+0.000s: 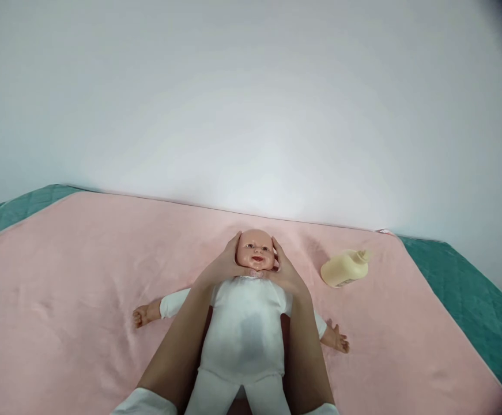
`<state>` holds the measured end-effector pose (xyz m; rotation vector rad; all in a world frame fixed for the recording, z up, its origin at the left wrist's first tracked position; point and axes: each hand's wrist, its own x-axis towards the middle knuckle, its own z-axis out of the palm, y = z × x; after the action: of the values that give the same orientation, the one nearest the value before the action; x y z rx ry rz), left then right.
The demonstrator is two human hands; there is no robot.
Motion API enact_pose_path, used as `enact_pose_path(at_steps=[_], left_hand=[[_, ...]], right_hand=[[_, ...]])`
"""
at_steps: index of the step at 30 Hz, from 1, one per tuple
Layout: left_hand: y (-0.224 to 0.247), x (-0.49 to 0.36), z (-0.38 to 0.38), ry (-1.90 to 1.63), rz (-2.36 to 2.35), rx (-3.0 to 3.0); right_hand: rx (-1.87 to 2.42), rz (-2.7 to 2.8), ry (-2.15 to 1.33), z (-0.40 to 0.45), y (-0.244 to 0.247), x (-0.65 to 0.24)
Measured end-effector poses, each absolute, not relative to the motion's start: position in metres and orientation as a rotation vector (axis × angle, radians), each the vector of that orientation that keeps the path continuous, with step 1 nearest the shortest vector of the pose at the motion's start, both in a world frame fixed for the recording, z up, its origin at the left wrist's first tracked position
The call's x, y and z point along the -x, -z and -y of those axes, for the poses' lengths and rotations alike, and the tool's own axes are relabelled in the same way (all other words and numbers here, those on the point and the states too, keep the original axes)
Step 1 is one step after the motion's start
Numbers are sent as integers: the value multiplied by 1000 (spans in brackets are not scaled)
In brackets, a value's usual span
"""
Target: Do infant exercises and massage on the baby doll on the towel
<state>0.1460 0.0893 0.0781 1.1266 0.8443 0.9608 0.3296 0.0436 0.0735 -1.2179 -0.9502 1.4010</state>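
Observation:
A baby doll (245, 328) with a white cloth body lies on its back, its head toward the wall and its arms spread out. My left hand (223, 262) cups one side of the doll's head, with the thumb under the chin. On the other side my right hand (286, 272) mirrors it, fingers along the cheek and ear. Both thumbs meet at the doll's neck. A grey, damp-looking patch shows on the belly. The fingers behind the head are partly hidden.
A pale yellow pump bottle (344, 268) lies tilted to the right of the doll. Beneath everything is a pink sheet (60, 300) over a green quilted cover (462, 288). A plain white wall (251, 104) rises behind the far edge.

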Motion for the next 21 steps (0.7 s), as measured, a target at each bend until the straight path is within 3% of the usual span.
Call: enact_pose_path(at_steps=[10,21], left_hand=[[-73,-137,-94,-861,-940,-1225],[-77,-128,-96,-745,-926,-1101]], right_hand=[[1176,774,-1410,-43,-80,-325],[1184,998,-1507,-41,-72,-346]])
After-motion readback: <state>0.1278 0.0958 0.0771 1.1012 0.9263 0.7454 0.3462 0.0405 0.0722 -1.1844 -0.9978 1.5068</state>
